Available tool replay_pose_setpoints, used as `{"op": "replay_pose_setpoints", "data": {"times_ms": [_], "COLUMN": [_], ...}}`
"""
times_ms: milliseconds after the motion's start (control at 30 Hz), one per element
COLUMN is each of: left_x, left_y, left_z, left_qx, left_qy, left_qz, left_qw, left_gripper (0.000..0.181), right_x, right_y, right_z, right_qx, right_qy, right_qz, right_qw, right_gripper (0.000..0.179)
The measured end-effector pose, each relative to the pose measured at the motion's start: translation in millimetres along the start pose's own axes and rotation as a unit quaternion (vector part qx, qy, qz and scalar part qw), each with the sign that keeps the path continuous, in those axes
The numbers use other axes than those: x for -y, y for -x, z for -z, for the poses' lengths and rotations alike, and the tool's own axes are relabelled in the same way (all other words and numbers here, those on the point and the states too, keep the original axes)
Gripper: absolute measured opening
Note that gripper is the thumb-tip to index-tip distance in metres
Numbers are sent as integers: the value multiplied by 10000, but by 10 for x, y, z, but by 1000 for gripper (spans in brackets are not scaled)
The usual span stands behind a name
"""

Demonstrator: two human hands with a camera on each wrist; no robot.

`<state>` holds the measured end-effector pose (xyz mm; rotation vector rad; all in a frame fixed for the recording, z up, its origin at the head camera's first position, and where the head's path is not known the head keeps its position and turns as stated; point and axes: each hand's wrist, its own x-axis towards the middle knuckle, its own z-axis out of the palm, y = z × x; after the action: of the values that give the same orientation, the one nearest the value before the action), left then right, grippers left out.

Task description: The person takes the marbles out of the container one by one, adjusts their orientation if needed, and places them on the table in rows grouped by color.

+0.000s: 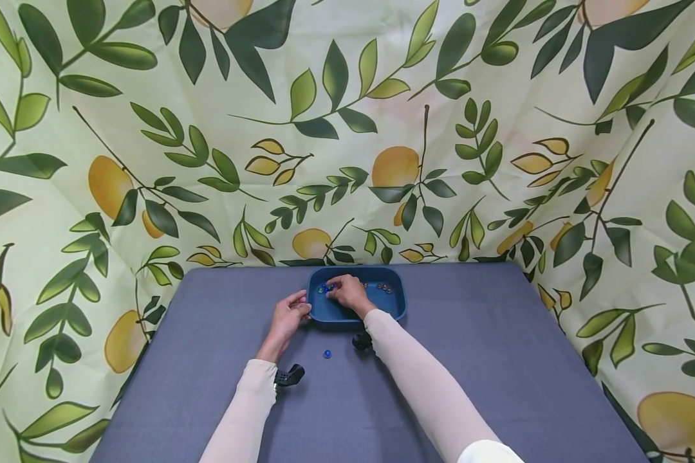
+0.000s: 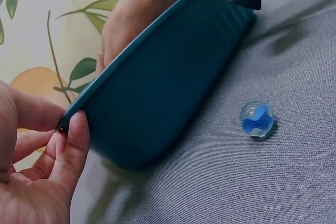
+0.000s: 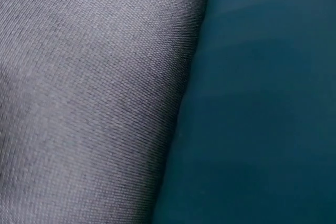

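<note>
Marble, glass with a blue swirl, sits alone on the grey surface, outside the tray, near its close side and between my two forearms. My left hand is a little the nearer to it, lying beyond it and to its left; thumb and fingers pinch the tray's rim at the left end. The tray's long axis runs side to side in front of me, so its near wall stands between that lone piece and my right hand, which reaches in over the wall with fingers bent downward. Whether they pinch anything, I cannot tell; my right wrist view gives only surface and tray wall. Right at those fingertips, toward the tray's left end, lie the blue marbles, so my right hand is the nearer to these. Well apart from them, toward the right end, sit the brownish marbles. Behind the tray rises a cloth printed with leaves and fruit.
</note>
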<state>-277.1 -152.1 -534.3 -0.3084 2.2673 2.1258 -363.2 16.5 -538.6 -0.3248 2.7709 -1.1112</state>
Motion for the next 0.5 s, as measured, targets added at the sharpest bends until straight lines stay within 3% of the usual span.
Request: {"op": "replay_pose_setpoints", "data": {"times_ms": [233, 500], "left_x": [0, 7], "left_y": [-2, -4], "left_z": [-2, -5], "left_qx": [-26, 32], "left_qy": [54, 93], "left_qz": [-49, -49], "left_qw": [10000, 9999], "left_gripper": [45, 46], "right_x": [21, 27], "right_y": [6, 25], "right_z": [-17, -22], "right_qx": [37, 42], "right_qy": [21, 216], "right_qz": [35, -61], "right_qw": [10000, 9997], "right_gripper": [28, 16]}}
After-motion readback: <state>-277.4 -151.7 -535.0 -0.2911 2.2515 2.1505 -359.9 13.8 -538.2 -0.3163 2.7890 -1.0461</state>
